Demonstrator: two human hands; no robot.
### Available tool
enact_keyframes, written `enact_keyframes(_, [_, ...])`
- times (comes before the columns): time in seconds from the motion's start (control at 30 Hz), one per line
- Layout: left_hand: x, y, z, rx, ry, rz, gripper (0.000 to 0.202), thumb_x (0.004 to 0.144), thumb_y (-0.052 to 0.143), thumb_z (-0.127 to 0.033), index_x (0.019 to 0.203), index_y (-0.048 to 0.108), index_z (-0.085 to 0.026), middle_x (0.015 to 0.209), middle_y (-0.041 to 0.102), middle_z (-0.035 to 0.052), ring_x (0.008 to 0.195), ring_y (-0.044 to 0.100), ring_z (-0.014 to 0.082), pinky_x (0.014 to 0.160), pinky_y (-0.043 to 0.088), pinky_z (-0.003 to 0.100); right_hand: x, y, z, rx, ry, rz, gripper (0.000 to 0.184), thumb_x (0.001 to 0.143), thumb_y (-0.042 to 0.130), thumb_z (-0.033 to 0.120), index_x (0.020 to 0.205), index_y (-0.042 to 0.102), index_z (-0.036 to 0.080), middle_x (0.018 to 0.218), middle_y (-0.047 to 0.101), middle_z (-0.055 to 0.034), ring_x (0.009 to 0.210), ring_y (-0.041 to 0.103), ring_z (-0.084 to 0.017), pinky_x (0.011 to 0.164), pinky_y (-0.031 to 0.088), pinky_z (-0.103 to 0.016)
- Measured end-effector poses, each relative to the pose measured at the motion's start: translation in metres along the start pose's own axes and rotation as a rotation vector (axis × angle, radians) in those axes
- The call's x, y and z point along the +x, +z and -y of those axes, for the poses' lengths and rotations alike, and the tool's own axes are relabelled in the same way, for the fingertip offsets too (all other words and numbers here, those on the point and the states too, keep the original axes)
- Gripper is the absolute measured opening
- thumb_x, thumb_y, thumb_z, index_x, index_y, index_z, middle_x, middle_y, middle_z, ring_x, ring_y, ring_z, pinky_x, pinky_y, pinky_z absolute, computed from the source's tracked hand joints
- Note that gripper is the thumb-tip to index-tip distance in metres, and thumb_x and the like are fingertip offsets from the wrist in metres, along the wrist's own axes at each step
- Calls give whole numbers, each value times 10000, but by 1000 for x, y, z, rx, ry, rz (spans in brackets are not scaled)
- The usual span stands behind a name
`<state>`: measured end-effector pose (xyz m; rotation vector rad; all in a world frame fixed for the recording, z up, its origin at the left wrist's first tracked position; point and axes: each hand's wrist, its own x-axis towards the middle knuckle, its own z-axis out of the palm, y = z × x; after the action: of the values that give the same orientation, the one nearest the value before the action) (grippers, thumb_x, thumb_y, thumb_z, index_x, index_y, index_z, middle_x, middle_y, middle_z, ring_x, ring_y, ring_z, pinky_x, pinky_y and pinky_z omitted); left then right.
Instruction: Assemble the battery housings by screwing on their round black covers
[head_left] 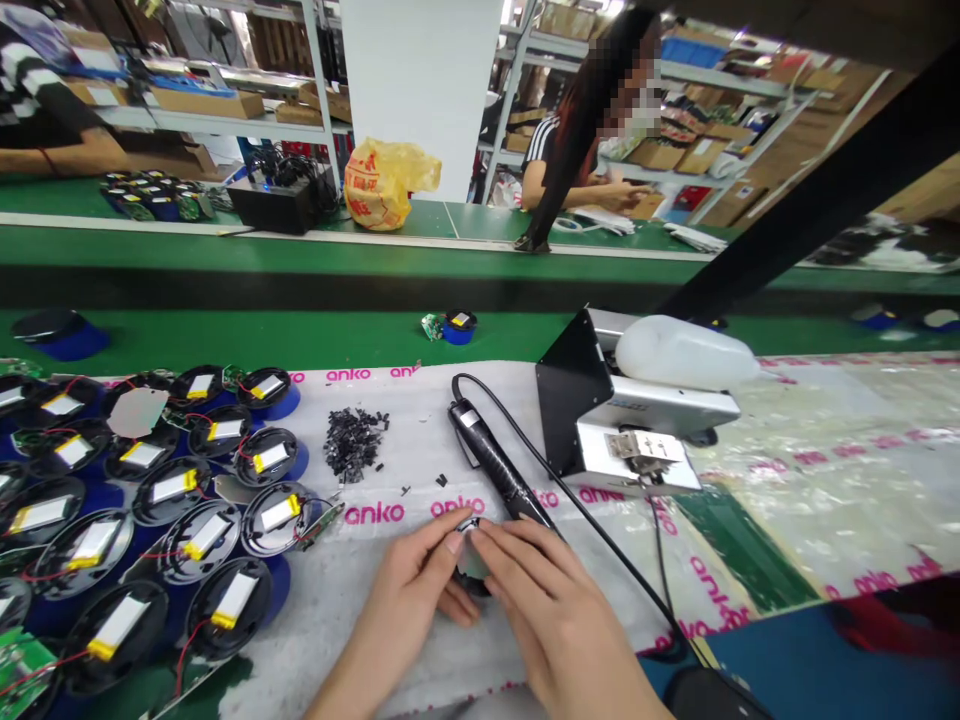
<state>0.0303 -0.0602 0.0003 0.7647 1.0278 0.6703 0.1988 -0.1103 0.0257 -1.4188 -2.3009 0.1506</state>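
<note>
Head view: both hands meet at the near middle of the worktop, over a white plastic sheet printed with pink lettering; the left hand and the right hand have their fingers curled in around a small round black part, fingertips pressing on it from both sides, so that most of it is hidden; the part rests on or just above the sheet. Just beyond the right hand lies a black soldering iron, its tip end towards the hands, its cable looping right and near. Farther right stands the iron's stand, black and metal, with a translucent white bottle lying across its top. Left of the iron, a small heap of tiny black pieces sits on the sheet, a few strays near it. At the far left many round black housings, each bearing a silver cell with a yellow end and thin red wires, lie crowded together. Beyond the worktop runs a green belt carrying one blue-and-black unit; farther off, a yellow bag and a seated person at another bench.
</note>
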Motion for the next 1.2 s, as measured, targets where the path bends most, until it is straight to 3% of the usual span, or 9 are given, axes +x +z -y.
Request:
enact_keyframes(0.27, [-2, -10, 1, 15, 16, 123, 775, 749, 834, -508, 1391, 617, -133, 650, 789, 30, 592, 736, 184, 612, 606, 259, -2, 2, -7, 20, 84, 27, 368, 992, 529, 136, 1359, 550, 118, 950, 768, -75, 1118, 624, -317, 855, 628, -402])
enact_keyframes(0.47, [1, -6, -3, -10, -20, 50, 825, 670, 863, -573, 1312, 672, -93, 679, 800, 48, 509, 721, 182, 510, 585, 248, 0, 3, -10, 96, 149, 64, 422, 922, 630, 75, 1338, 583, 130, 932, 771, -64, 997, 668, -275, 778, 631, -317])
enact_keyframes(0.73, [0, -2, -6, -5, -4, -1, 679, 684, 867, -514, 1218, 712, -125, 742, 795, 40, 477, 709, 161, 487, 587, 238, 3, 0, -5, 67, 195, 48, 372, 950, 560, 103, 1315, 627, 125, 936, 758, -119, 927, 699, -264, 713, 631, -328])
enact_keyframes(0.9, [3, 5, -14, 53, -47, -21, 496, 691, 858, -505, 1021, 684, -178, 811, 785, 33, 377, 658, 130, 360, 502, 184, 1, 2, -6, 127, 206, 63, 433, 923, 598, 82, 1353, 604, 133, 954, 775, -85, 986, 678, -283, 792, 624, -379])
enact_keyframes(0.97, [4, 8, -16, 75, -48, -32, 465, 681, 862, -516, 941, 666, -184, 940, 798, 61, 333, 625, 104, 311, 449, 162, 3, 2, -4, 172, 236, 68, 459, 918, 621, 85, 1370, 597, 159, 1004, 777, -65, 1032, 663, -274, 869, 605, -385])
enact_keyframes(1.07, [5, 10, -16, 91, -20, -56, 455, 668, 876, -509, 912, 676, -181, 1129, 782, 98, 322, 612, 83, 310, 446, 161, 4, -10, -1, 252, 269, 121, 514, 920, 666, 128, 1418, 558, 190, 1095, 765, -38, 1115, 636, -251, 961, 565, -342])
enact_keyframes(1.13, [6, 10, -15, 103, -20, -63, 478, 649, 889, -517, 923, 693, -177, 1081, 799, 106, 316, 604, 87, 306, 435, 159, -2, -29, -9, 326, 209, 146, 469, 963, 651, 204, 1421, 559, 240, 1216, 730, -8, 1176, 622, -213, 1006, 533, -285])
enact_keyframes(1.2, [7, 10, -13, 115, -27, -75, 505, 624, 898, -536, 929, 707, -181, 1016, 815, 102, 313, 602, 97, 296, 416, 156, -17, -57, -30, 319, 236, 10, 288, 1027, 561, 332, 1300, 652, 310, 1239, 719, 40, 1137, 658, -164, 980, 534, -234])
